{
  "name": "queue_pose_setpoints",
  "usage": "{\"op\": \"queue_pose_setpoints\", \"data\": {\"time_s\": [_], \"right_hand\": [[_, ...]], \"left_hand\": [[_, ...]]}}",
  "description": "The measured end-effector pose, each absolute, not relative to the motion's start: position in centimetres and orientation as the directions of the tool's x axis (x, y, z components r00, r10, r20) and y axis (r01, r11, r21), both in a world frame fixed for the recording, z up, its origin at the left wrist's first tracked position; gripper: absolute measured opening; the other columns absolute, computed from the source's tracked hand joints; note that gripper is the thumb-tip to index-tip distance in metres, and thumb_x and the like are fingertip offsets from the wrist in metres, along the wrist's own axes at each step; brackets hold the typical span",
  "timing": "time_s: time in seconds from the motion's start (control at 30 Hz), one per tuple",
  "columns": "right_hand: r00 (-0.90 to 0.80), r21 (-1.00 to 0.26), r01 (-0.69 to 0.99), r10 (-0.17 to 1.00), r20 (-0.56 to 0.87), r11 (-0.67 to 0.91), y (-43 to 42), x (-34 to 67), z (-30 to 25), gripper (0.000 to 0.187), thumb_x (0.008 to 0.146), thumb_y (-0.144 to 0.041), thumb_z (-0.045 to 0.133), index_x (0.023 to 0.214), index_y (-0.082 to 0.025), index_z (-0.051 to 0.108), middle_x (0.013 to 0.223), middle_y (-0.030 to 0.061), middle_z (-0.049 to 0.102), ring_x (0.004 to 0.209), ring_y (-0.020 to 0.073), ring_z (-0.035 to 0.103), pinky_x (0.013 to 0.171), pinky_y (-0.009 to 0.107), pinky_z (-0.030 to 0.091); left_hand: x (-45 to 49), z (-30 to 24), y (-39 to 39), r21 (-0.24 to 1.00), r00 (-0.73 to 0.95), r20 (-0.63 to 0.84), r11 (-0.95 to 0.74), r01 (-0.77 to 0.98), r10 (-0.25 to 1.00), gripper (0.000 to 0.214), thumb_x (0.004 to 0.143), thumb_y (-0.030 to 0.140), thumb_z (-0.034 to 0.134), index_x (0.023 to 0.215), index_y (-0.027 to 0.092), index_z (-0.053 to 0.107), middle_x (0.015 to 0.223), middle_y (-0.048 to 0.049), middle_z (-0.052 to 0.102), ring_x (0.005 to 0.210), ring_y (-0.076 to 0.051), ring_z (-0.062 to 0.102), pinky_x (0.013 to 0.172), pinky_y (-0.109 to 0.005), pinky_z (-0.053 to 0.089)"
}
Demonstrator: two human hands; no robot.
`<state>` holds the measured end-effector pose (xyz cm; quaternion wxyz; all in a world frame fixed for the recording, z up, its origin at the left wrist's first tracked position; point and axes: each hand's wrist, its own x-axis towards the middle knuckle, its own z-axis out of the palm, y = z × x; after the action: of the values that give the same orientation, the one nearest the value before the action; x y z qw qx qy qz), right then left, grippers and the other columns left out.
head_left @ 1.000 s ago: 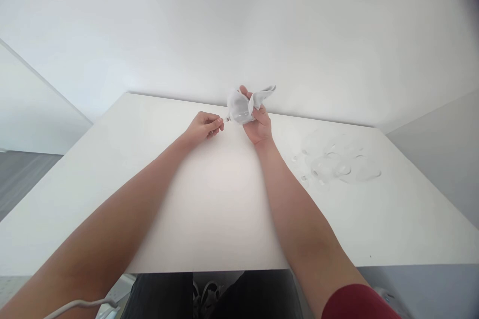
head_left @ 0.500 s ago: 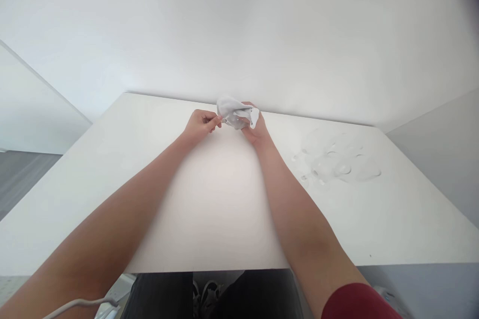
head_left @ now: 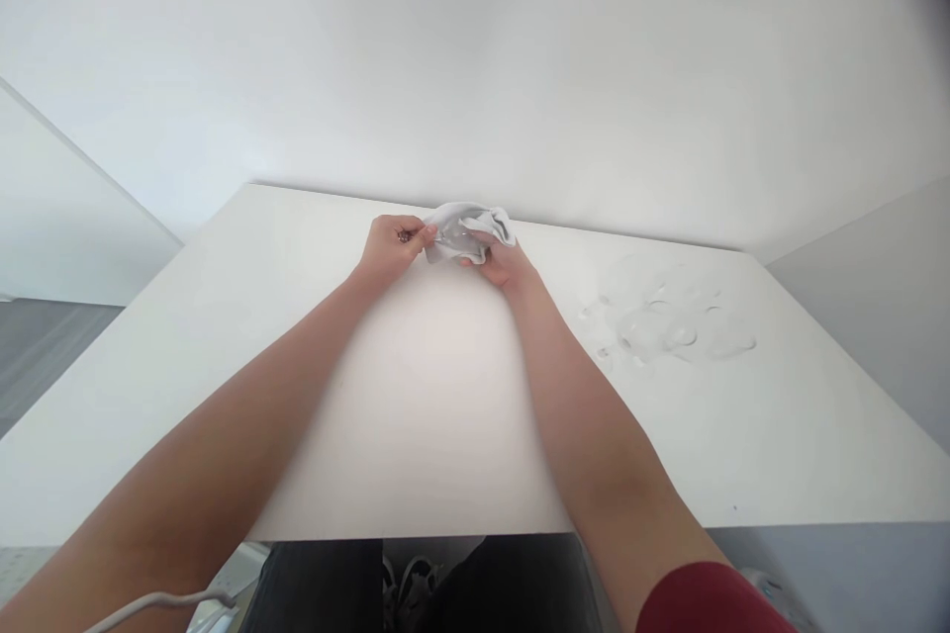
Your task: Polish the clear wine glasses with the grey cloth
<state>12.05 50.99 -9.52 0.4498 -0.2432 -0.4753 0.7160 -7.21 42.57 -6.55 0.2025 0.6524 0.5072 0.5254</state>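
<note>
Head view: two hands at work above the tabletop (head_left: 445, 406), near its far edge! The left hand (head_left: 392, 242) pinches one end of one clear object (head_left: 454, 236); the right hand (head_left: 511, 263) is curled tight on one white cloth (head_left: 450, 212), wrapped partly around it. Over right, several clear pieces (head_left: 653, 332) lie, too faint to count.

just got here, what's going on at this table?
Someone's left hand pinches the left end of a clear item, while their right hand holds a whitish cloth partly around it, near the far edge of the white table. More clear items lie on the table to the right.
</note>
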Motion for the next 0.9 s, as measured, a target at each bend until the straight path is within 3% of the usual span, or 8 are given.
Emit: {"op": "queue_pose_setpoints", "data": {"time_s": [0.07, 0.2, 0.3, 0.5, 0.6, 0.7, 0.8, 0.9], "right_hand": [[-0.458, -0.887, -0.436, 0.886, 0.075, -0.150, 51.1, 12.0, -9.5, 0.032, 0.071, -0.030, 0.082, 0.097, -0.024, 0.064, 0.098, 0.0032, 0.074, 0.091, 0.0241, 0.068, 0.063, 0.037, 0.061], [-0.363, -0.833, -0.550, 0.915, 0.173, -0.061, 51.3, 12.2, -9.1, 0.028, 0.077, -0.033, 0.075, 0.102, -0.026, 0.066, 0.105, 0.0031, 0.076, 0.108, 0.0255, 0.068, 0.086, 0.047, 0.062], [-0.324, -0.810, -0.586, 0.918, 0.230, -0.004, 50.9, 12.2, -8.6, 0.030, 0.080, -0.036, 0.073, 0.110, -0.030, 0.067, 0.111, 0.0018, 0.075, 0.116, 0.0242, 0.065, 0.093, 0.047, 0.059], [-0.576, -0.834, -0.550, 0.739, 0.349, -0.034, 48.6, 12.2, -6.9, 0.057, 0.076, -0.045, 0.080, 0.129, -0.042, 0.061, 0.131, -0.0027, 0.066, 0.118, 0.0225, 0.063, 0.096, 0.044, 0.057], [-0.632, -0.809, -0.583, 0.672, 0.387, -0.083, 48.1, 12.4, -6.3, 0.073, 0.070, -0.066, 0.080, 0.136, -0.046, 0.056, 0.141, -0.0042, 0.060, 0.119, 0.0250, 0.062, 0.097, 0.045, 0.057], [-0.622, -0.817, -0.571, 0.692, 0.366, -0.080, 48.5, 12.3, -6.6, 0.080, 0.071, -0.081, 0.070, 0.141, -0.045, 0.053, 0.145, -0.0015, 0.059, 0.126, 0.0281, 0.059, 0.095, 0.047, 0.057], [-0.589, -0.860, -0.508, 0.744, 0.315, -0.039, 49.3, 12.0, -7.3, 0.075, 0.077, -0.072, 0.072, 0.144, -0.046, 0.050, 0.141, -0.0015, 0.062, 0.122, 0.0266, 0.061, 0.094, 0.046, 0.057], [-0.531, -0.885, -0.464, 0.784, 0.321, 0.048, 49.7, 11.8, -8.0, 0.080, 0.073, -0.059, 0.082, 0.144, -0.042, 0.050, 0.132, -0.0008, 0.067, 0.119, 0.0253, 0.062, 0.093, 0.042, 0.057]], "left_hand": [[-7.4, -6.8, 42.8, 0.796, -0.100, 0.484, -0.390, 0.463, 0.869, 0.041, 0.087, 0.049, 0.067, 0.062, 0.017, 0.070, 0.052, 0.0004, 0.054, 0.051, -0.011, 0.043, 0.052, -0.028, 0.031], [-7.8, -7.6, 43.6, 0.848, -0.213, 0.438, -0.323, 0.419, 0.873, 0.038, 0.087, 0.048, 0.067, 0.066, 0.017, 0.073, 0.054, -0.0003, 0.056, 0.052, -0.012, 0.050, 0.053, -0.027, 0.036], [-8.0, -8.1, 44.0, 0.884, -0.301, 0.419, -0.310, 0.349, 0.856, 0.040, 0.088, 0.051, 0.067, 0.066, 0.018, 0.072, 0.055, -0.0007, 0.056, 0.053, -0.012, 0.051, 0.053, -0.026, 0.037], [-7.9, -8.2, 44.1, 0.914, -0.250, 0.373, -0.308, 0.264, 0.894, 0.043, 0.089, 0.056, 0.067, 0.070, 0.017, 0.071, 0.057, -0.0010, 0.053, 0.053, -0.011, 0.047, 0.049, -0.024, 0.033], [-7.8, -8.1, 44.0, 0.934, -0.275, 0.342, -0.292, 0.206, 0.899, 0.044, 0.088, 0.056, 0.068, 0.069, 0.017, 0.069, 0.058, -0.0004, 0.051, 0.052, -0.010, 0.046, 0.047, -0.023, 0.033], [-7.7, -7.9, 43.9, 0.940, -0.270, 0.328, -0.285, 0.189, 0.905, 0.044, 0.088, 0.056, 0.067, 0.070, 0.017, 0.069, 0.059, -0.0006, 0.051, 0.052, -0.010, 0.046, 0.047, -0.022, 0.033], [-7.5, -7.7, 43.7, 0.929, -0.224, 0.344, -0.296, 0.224, 0.912, 0.045, 0.089, 0.057, 0.067, 0.071, 0.016, 0.068, 0.058, -0.0005, 0.051, 0.052, -0.010, 0.045, 0.048, -0.022, 0.033], [-7.3, -7.4, 43.4, 0.918, -0.130, 0.348, -0.310, 0.247, 0.928, 0.046, 0.091, 0.057, 0.065, 0.070, 0.016, 0.065, 0.058, 0.0005, 0.049, 0.052, -0.010, 0.043, 0.050, -0.023, 0.033]]}}
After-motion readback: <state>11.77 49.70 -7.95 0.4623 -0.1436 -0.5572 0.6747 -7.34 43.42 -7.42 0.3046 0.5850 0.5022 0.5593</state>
